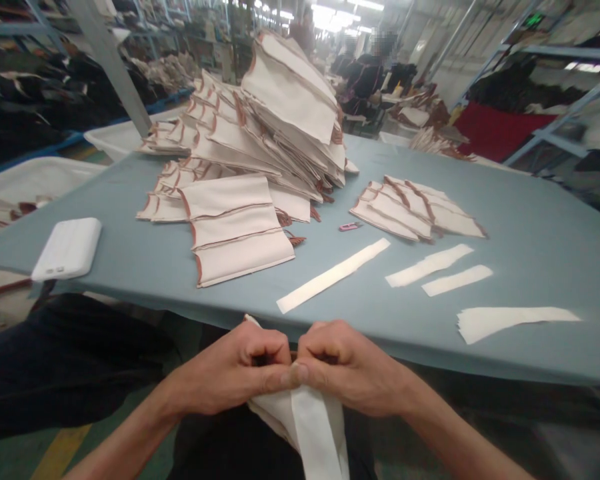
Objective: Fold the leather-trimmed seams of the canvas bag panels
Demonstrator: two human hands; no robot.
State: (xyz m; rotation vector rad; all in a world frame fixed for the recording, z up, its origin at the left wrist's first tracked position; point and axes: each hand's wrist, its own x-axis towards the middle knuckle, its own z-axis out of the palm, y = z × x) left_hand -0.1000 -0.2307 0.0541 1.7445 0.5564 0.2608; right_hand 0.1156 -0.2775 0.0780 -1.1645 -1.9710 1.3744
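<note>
In front of my lap, below the table edge, a cream fabric piece (273, 417) hangs from both my hands. Along it runs a white strip (316, 427), its lower end dangling free. My left hand (245, 367) is closed, thumb and curled fingers pinching the fabric's upper edge. Fingers of my right hand (347, 367) are curled the same way, gripping the fabric and the strip's top, and the two thumb tips meet. What lies beneath the fingers is hidden. Closest on the table is a long pale strip (333, 277).
Brown-edged cream fabric panels (290, 93) rise in a tall pile; one panel (240, 230) lies before it. A smaller stack (417, 208), pink thread snips (350, 227) and more strips (515, 320) are to the right. A white power bank (67, 249) sits at left. People work farther back.
</note>
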